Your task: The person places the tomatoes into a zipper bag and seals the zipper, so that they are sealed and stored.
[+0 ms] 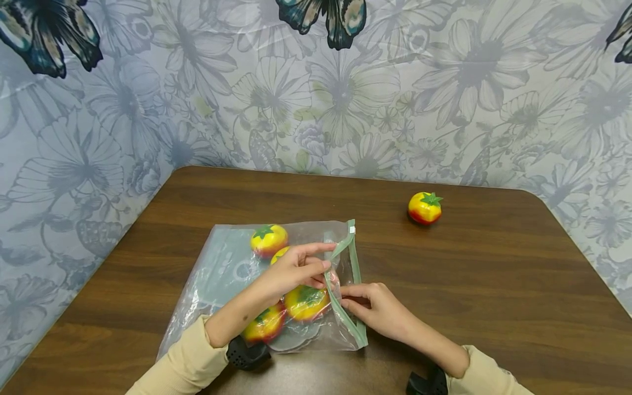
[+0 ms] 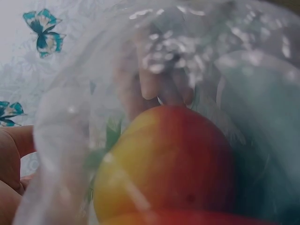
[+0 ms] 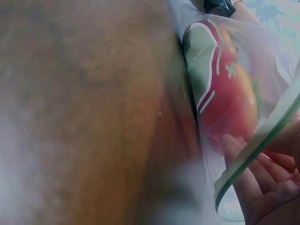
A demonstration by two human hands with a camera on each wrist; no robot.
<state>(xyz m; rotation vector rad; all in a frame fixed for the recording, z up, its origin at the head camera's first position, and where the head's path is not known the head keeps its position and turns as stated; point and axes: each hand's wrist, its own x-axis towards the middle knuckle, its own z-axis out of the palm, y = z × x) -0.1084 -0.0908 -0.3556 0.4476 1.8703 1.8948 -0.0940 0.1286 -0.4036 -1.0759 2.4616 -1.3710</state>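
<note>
A clear zip bag (image 1: 224,263) with a green closure strip lies flat, its mouth toward the right. Inside are several yellow-and-red toy tomatoes (image 1: 269,240) with green leaf tops. My left hand (image 1: 298,269) reaches across the bag and pinches the upper layer at its mouth, index finger stretched along the strip. Through the gap between the two strips goes my right hand (image 1: 377,310). In the right wrist view its fingers (image 3: 234,152) show straight behind the plastic, tips right at a red toy tomato (image 3: 229,105). Plastic and a tomato (image 2: 164,164) fill the left wrist view.
Another toy tomato (image 1: 424,208) stands alone on the brown wooden table (image 1: 494,263), toward the back right. Behind the table hangs a flowered cloth (image 1: 340,120) with butterflies. Black wrist cameras (image 1: 247,354) sit at both beige sleeves.
</note>
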